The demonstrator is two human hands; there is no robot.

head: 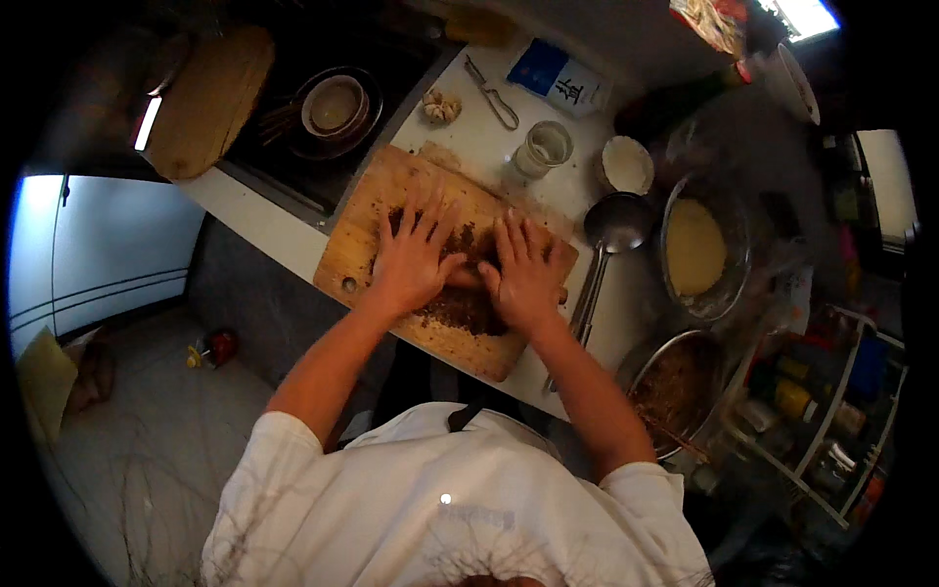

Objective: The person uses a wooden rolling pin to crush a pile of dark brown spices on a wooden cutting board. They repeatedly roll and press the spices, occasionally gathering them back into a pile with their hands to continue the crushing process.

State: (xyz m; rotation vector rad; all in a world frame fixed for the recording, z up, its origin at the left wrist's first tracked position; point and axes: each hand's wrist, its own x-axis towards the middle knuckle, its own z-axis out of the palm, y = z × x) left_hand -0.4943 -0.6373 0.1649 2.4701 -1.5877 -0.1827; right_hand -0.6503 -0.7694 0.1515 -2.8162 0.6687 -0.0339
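Observation:
My left hand point(414, 257) lies palm down with spread fingers above a wooden cutting board point(341, 253). Beside it, my right hand point(524, 268) is also palm down, its fingers stretched forward. Under both palms runs what looks like a wooden rolling pin point(463, 279); one end shows past my right hand. Neither hand curls around it. Dark brown crumbs point(466, 312) are spread over the board, in front of and below the pin. How much material lies beneath the hands is hidden.
Right of the board are a metal ladle point(616, 220), a bowl of pale yellow dough point(693, 249) and a metal bowl of brown mixture point(678, 381). Behind stand a glass jar point(544, 147), a white bowl point(627, 165), garlic point(441, 107) and tongs point(490, 92). Stacked bowls point(335, 106) sit at left.

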